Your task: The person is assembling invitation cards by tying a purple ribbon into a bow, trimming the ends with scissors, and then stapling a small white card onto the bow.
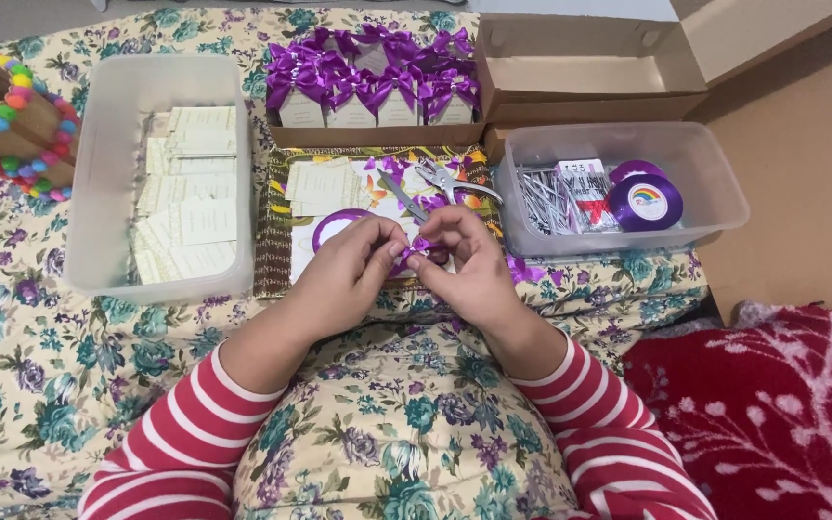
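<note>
Two hands meet at mid-frame over a floral cloth, both in red-and-white striped sleeves. The left hand (347, 262) and right hand (467, 265) each have fingertips drawn together, pinching a small piece of purple satin ribbon (420, 247) between them; the ribbon sits just above the near edge of a patterned tray (276, 252). Judged step: the ribbon is being folded or knotted into a bow, not yet finished. The next move looks to need a firm pinch on one side while the other fingers draw a loop through; satin is slick and would slip easily.

Just beyond the fingers, on the tray: a ribbon spool (331, 224) with white core, partly hidden by the left hand; scissors (403, 195) with grey blades; metal pliers or a punch (456, 181); a few cream cards (321, 182), flat and matte.

To the left, a translucent plastic tub (108, 87) holds many cream printed cards in loose rows. To the right, a second clear tub (719, 169) holds a bundle of thin silvery pins or wires (538, 200), a small printed packet, and a glossy purple ribbon roll (645, 201).

Farther back, a shallow cardboard box (377, 133) holds rows of small cream favours topped with finished purple bows (377, 67). Beside it, an open brown carton (589, 60), lid raised. Far left: a wooden holder rimmed with coloured beads (13, 116).
</note>
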